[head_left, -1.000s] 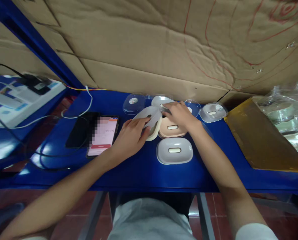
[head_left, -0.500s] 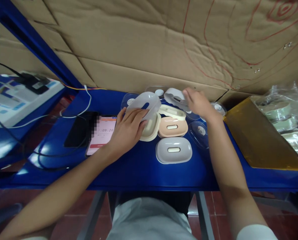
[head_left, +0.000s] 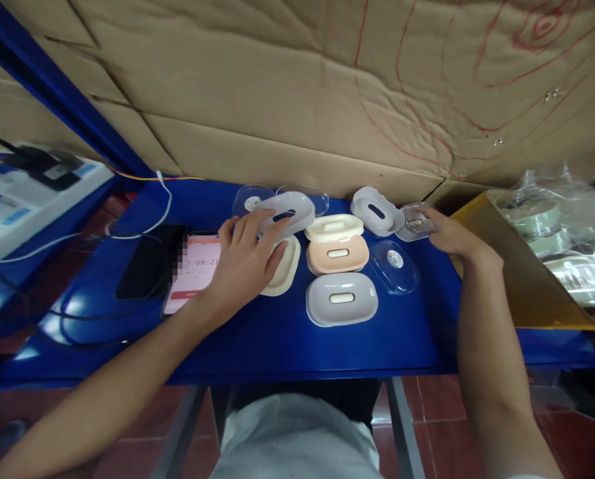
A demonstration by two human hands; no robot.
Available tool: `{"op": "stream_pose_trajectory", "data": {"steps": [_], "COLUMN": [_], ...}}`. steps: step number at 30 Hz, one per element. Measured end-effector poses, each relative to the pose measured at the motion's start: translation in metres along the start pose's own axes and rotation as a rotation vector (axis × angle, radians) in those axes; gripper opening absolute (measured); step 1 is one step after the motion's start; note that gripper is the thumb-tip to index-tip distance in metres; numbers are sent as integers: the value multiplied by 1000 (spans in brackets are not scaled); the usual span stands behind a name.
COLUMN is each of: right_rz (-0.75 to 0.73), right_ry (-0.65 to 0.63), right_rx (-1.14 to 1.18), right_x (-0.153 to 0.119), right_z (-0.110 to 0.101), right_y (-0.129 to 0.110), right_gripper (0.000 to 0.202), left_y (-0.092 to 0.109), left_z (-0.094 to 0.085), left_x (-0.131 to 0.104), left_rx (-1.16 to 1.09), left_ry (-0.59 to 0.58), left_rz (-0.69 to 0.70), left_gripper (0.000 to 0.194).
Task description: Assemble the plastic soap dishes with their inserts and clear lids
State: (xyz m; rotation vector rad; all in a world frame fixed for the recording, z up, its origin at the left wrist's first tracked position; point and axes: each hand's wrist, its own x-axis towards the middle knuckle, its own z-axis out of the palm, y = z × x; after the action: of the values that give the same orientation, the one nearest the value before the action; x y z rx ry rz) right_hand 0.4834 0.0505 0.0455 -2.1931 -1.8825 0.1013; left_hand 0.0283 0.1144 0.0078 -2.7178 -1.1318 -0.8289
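My left hand [head_left: 250, 256] lies with fingers spread on the near side of a grey slotted dish [head_left: 300, 211], above a cream dish [head_left: 283, 269]. At the right, my right hand [head_left: 441, 229] has its fingers on the edge of a clear lid [head_left: 413, 225]; its grip is partly hidden. A second grey slotted dish [head_left: 377, 211] stands beside that lid. In the middle sit a cream dish [head_left: 334, 227], a peach dish [head_left: 338, 261] and a grey dish [head_left: 341, 313], one before another. Another clear lid [head_left: 394, 267] lies to their right.
A lit phone [head_left: 192, 266] and a dark phone [head_left: 145, 273] lie at the left, near cables and a white power strip [head_left: 38, 206]. An open carton [head_left: 506, 266] of wrapped parts stands at the right. A cardboard wall [head_left: 257, 100] rises behind the blue table [head_left: 277, 352].
My right hand has let go of the grey slotted dish and moved right to the clear lid. The dish under my left hand lies lower and flatter. The view has shifted slightly.
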Motion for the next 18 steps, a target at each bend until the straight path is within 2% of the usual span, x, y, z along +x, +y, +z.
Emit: {"op": "stream_pose_trajectory", "data": {"steps": [3,6,9,15,18], "right_rz": [7,-18,-49,31,44], "right_ry": [-23,30,78,294,289], "right_rx": [-11,-38,-37,-101,-51], "right_x": [-23,-40,-47,-39,-44], "right_z": [13,17,16,22,15], "right_y": [9,6,0,-11,-16], "right_gripper": [71,58,44,41,35], "left_y": [15,28,34,36,37], "left_z": [-4,-1,6,10,9], "left_x": [-5,-10,-12,-14,-16], "left_rx": [-70,-165,-216,-278,-263], "left_ry": [-11,-54,-113,-214,-250], "left_rz": [146,313,428,495,465], "left_gripper": [33,30,30,37,38]}}
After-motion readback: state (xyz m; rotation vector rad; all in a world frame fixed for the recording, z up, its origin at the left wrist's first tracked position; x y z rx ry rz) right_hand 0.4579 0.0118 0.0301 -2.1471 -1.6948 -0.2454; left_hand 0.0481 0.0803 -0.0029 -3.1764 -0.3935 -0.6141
